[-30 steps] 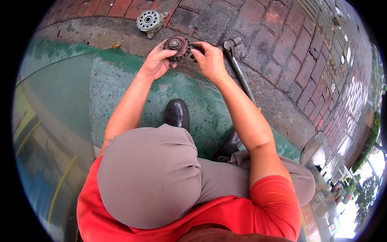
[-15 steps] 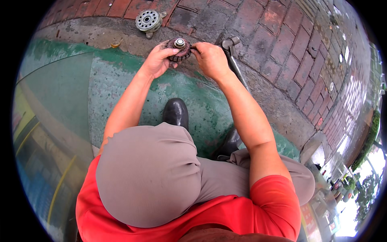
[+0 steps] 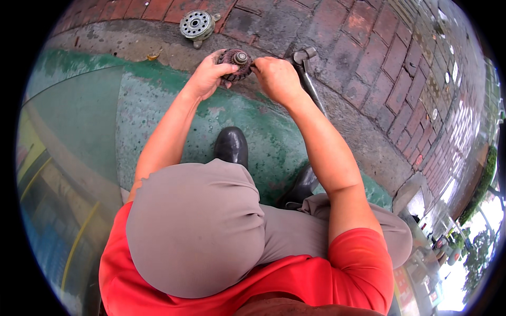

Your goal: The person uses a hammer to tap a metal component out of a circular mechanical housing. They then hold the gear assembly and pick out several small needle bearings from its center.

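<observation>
My left hand (image 3: 206, 77) grips a dark, rusty round rotor-like part (image 3: 235, 62) with a shiny metal hub, held above the ground's edge. My right hand (image 3: 275, 78) closes on the same part from its right side, fingertips at the hub. Both forearms reach forward over my raised knees in grey trousers (image 3: 200, 221).
A round silver metal housing (image 3: 196, 25) with holes lies on the brick paving ahead. A long metal wrench (image 3: 310, 79) lies on the concrete curb to the right. My black shoes (image 3: 231, 146) stand on green painted ground. Red brick paving stretches to the right.
The rotor part and both hands have stayed in nearly the same place; my fingers have shifted slightly around the part.
</observation>
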Motion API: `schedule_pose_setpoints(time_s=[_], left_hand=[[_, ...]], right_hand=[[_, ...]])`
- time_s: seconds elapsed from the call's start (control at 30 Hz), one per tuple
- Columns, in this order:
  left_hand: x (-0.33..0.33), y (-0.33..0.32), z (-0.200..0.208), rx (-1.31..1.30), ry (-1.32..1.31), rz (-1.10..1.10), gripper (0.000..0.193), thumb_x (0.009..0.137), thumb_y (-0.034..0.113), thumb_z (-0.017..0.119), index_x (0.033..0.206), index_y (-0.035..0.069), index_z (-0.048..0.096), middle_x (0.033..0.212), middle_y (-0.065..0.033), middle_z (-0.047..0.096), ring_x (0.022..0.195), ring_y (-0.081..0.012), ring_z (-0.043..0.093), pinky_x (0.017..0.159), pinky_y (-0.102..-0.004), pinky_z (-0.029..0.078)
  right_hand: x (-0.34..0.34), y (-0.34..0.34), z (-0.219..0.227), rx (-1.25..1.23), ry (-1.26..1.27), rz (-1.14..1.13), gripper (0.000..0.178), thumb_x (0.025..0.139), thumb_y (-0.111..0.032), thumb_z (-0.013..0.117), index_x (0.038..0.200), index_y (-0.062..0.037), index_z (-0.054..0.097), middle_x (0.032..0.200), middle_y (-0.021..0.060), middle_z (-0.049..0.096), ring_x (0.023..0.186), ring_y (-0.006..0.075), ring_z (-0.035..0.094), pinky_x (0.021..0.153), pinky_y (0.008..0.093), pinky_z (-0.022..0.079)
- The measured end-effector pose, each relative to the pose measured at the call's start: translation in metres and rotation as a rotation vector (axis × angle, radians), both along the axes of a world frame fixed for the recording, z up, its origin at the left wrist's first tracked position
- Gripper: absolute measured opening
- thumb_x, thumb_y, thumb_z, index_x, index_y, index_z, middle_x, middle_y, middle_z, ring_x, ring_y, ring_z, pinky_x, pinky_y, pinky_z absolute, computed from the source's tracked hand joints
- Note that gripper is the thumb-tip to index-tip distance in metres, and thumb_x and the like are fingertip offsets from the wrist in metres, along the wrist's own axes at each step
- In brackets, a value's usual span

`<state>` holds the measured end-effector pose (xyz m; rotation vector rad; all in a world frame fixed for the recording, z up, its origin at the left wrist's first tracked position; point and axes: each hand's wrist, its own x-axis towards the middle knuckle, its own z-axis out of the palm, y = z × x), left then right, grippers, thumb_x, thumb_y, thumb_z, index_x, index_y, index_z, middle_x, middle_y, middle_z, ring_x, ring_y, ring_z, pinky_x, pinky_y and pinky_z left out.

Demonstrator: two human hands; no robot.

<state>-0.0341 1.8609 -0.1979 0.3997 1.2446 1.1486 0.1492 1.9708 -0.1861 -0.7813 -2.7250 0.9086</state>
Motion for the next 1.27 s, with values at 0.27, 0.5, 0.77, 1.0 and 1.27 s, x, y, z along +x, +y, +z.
schedule_pose_setpoints(time_s=[0.27,0.5,0.77,1.0,1.27], left_hand=[[0.003,-0.005,-0.009,0.067,-0.141,0.074,0.034,0.088,0.012,0.059,0.121,0.003,0.055,0.103,-0.0053,0.066,0.08,-0.0113,0.063,0.057,-0.0267,0.05],[0.002,-0.008,-0.012,0.09,-0.286,0.148,0.037,0.088,0.01,0.058,0.125,0.003,0.054,0.107,-0.0079,0.067,0.082,-0.0142,0.065,0.059,-0.0284,0.052],[0.0,-0.004,-0.006,0.062,-0.165,0.089,0.043,0.084,0.011,0.065,0.124,0.004,0.051,0.105,-0.0057,0.065,0.083,-0.0132,0.063,0.057,-0.0292,0.05],[0.001,-0.002,0.0,0.022,-0.083,0.017,0.041,0.082,0.012,0.066,0.12,0.003,0.053,0.102,-0.0053,0.065,0.083,-0.0122,0.061,0.055,-0.0281,0.048],[-0.003,-0.001,-0.008,0.004,-0.112,-0.03,0.041,0.083,0.014,0.066,0.121,0.004,0.054,0.101,-0.0051,0.065,0.081,-0.012,0.061,0.055,-0.0284,0.049]], right_hand=[[-0.01,-0.018,0.0,-0.12,0.098,-0.244,0.015,0.086,-0.015,0.064,0.089,-0.0011,0.069,0.083,0.0192,0.068,0.08,0.0377,0.066,0.072,0.0449,0.052],[-0.007,-0.012,0.008,-0.331,0.245,-0.302,0.016,0.086,-0.014,0.064,0.09,-0.0003,0.07,0.084,0.0216,0.068,0.082,0.0394,0.066,0.076,0.0446,0.053],[-0.004,0.003,0.005,-0.169,0.115,-0.096,0.013,0.087,-0.014,0.064,0.088,-0.0022,0.068,0.085,0.0201,0.067,0.084,0.0385,0.066,0.075,0.0459,0.053],[-0.001,0.008,0.005,-0.04,-0.008,0.062,0.012,0.084,-0.013,0.061,0.082,-0.0027,0.065,0.086,0.0177,0.068,0.085,0.0361,0.067,0.075,0.046,0.053],[-0.005,-0.002,0.002,0.06,-0.173,0.079,0.01,0.082,-0.013,0.062,0.089,-0.0074,0.065,0.089,0.0142,0.07,0.085,0.0376,0.069,0.078,0.046,0.056]])
